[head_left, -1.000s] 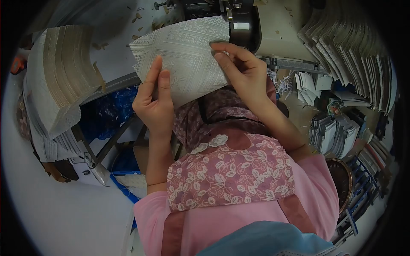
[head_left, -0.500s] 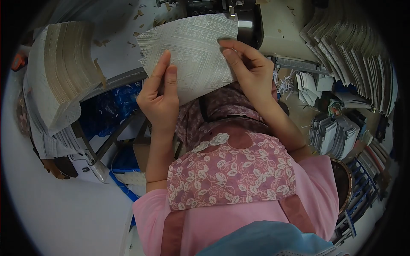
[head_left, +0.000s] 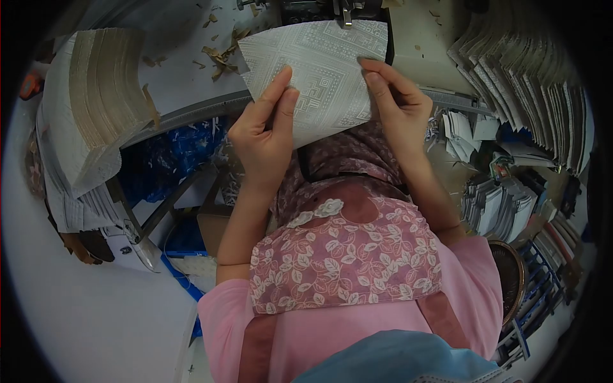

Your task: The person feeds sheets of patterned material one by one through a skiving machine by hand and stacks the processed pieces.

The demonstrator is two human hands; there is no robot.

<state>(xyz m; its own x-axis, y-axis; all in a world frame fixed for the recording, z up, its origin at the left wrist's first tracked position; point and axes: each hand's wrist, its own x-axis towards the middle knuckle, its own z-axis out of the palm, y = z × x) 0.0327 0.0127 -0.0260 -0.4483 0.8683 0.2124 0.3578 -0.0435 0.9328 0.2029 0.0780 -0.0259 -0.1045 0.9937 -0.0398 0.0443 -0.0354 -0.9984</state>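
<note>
A pale grey sheet [head_left: 319,70] with an embossed geometric pattern spans the space between my hands. Its upper edge lies at the metal presser part of a machine [head_left: 347,14]. My left hand [head_left: 271,124] pinches the sheet's left side, thumb and index finger on top. At the right side, my right hand [head_left: 399,102] grips the edge between thumb and index finger. The other fingers of both hands are curled, partly hidden.
A curved stack of pieces [head_left: 105,96] stands at the left, and a fanned stack [head_left: 523,83] at the upper right. Brown scraps [head_left: 220,60] lie beyond the sheet. Blue plastic [head_left: 172,153] and a metal rail [head_left: 204,108] are near the left arm; bundled pieces [head_left: 498,204] sit lower right.
Both hands and the sheet have shifted to the right. The sheet has turned slightly, and more brown scraps show to its left.
</note>
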